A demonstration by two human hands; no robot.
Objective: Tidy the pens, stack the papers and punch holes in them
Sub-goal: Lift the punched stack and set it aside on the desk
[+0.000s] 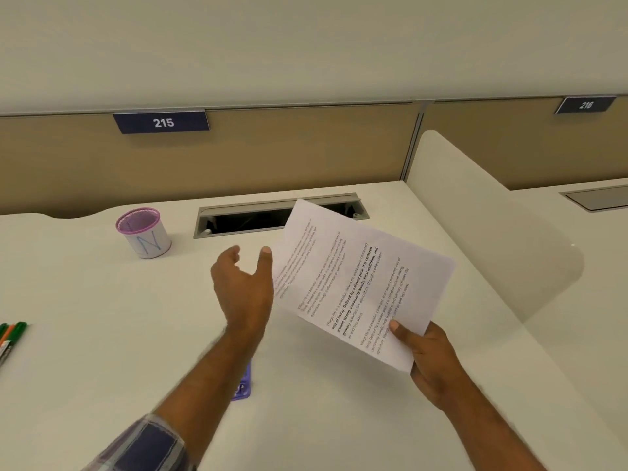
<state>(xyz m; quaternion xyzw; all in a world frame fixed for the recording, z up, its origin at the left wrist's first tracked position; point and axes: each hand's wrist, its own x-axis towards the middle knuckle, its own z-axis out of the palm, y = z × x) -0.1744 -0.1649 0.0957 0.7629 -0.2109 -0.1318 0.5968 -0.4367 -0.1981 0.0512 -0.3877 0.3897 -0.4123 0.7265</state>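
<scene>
My right hand [430,355] grips printed white papers [360,280] by their near corner and holds them tilted above the desk. Just left of the sheets, my left hand [243,287] is spread with fingers apart, its thumb close to the paper's left edge and nothing in it. A pink mesh pen cup [144,232] wrapped in white paper stands upright at the back left. Green and orange pens [10,336] lie at the far left edge. A purple object [243,385], perhaps the hole punch, shows partly beneath my left forearm.
An open cable slot [251,217] is cut into the white desk [102,317] behind the papers. A beige partition with label 215 [163,122] backs the desk. A rounded white divider [492,232] closes off the right side.
</scene>
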